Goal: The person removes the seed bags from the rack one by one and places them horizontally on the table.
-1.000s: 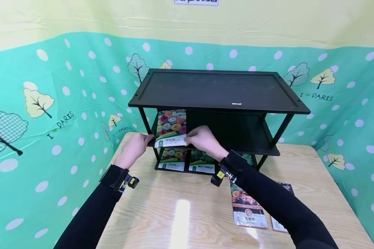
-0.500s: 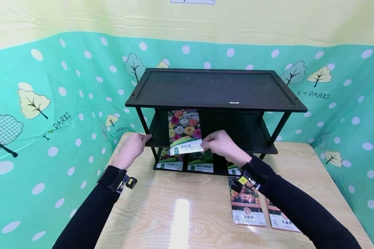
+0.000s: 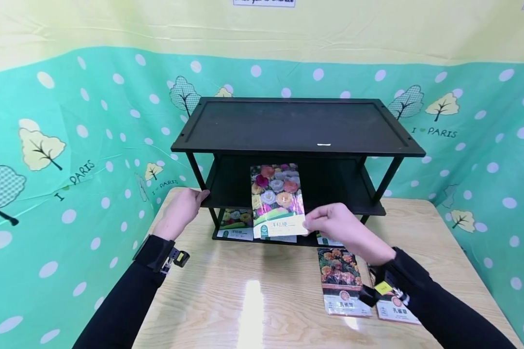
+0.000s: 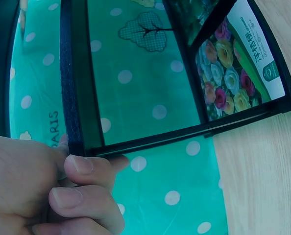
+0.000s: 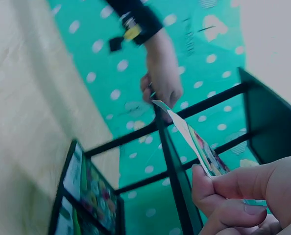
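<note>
My right hand (image 3: 338, 225) pinches a flower seed packet (image 3: 277, 198) by its lower right corner. The packet shows many-coloured blooms above a white label and hangs in front of the black rack's middle shelf (image 3: 331, 189). In the right wrist view the packet (image 5: 194, 139) appears nearly edge-on between thumb and fingers. My left hand (image 3: 181, 213) grips the front left corner of that shelf, with curled fingers (image 4: 89, 169) at the black frame in the left wrist view. More packets lie on the bottom shelf, including a matching flower one (image 3: 235, 225); another is mostly hidden behind the held packet.
Two packets with orange flowers lie on the wooden table at the front right, the left one (image 3: 342, 281) in full view, the other (image 3: 397, 310) partly under my right forearm. The rack's top panel (image 3: 296, 123) overhangs the middle shelf. A green dotted cloth (image 3: 87, 194) surrounds the table.
My right hand has drawn the flower seed packet off the left end of the middle shelf, toward me and to the right. My left hand stays on the shelf corner.
</note>
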Motion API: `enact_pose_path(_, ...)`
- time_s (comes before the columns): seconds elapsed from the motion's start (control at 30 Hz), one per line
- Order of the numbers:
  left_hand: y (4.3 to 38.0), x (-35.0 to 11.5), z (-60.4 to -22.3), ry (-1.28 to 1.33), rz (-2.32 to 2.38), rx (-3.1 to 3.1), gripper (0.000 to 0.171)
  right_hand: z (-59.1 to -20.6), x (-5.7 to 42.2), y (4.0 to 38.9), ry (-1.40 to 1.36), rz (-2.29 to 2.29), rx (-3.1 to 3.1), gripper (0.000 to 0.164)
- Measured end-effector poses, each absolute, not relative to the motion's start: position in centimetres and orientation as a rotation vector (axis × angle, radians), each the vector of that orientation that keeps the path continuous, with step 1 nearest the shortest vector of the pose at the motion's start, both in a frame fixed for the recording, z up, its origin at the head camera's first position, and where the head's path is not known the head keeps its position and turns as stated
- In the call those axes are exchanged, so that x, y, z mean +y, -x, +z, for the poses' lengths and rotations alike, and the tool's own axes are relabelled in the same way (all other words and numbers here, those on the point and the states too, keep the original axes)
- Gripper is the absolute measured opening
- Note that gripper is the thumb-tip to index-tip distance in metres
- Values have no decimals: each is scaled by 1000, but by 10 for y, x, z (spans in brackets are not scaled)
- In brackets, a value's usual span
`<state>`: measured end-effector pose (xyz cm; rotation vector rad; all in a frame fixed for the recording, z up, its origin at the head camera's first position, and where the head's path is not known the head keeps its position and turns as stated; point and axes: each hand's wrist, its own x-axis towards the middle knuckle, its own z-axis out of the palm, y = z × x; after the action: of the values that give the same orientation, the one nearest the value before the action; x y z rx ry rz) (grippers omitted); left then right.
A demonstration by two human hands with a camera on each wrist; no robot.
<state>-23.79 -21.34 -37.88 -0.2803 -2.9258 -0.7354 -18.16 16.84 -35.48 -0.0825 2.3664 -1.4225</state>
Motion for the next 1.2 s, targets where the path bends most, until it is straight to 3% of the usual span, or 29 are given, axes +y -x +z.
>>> enact_pose_path(0.33, 236, -212, -380, 338, -678, -2890, 47, -364, 204, 137, 52, -1501, 2172, 37)
enact_pose_path(0.7, 237, -213, -381, 292, -693, -2923, 43, -404, 218, 99, -6, -1431, 2049, 29)
enact_pose_path(1.2, 236, -210, -381, 204, -764, -2957, 51, -483, 218, 86, -238, -1581, 1725, 26)
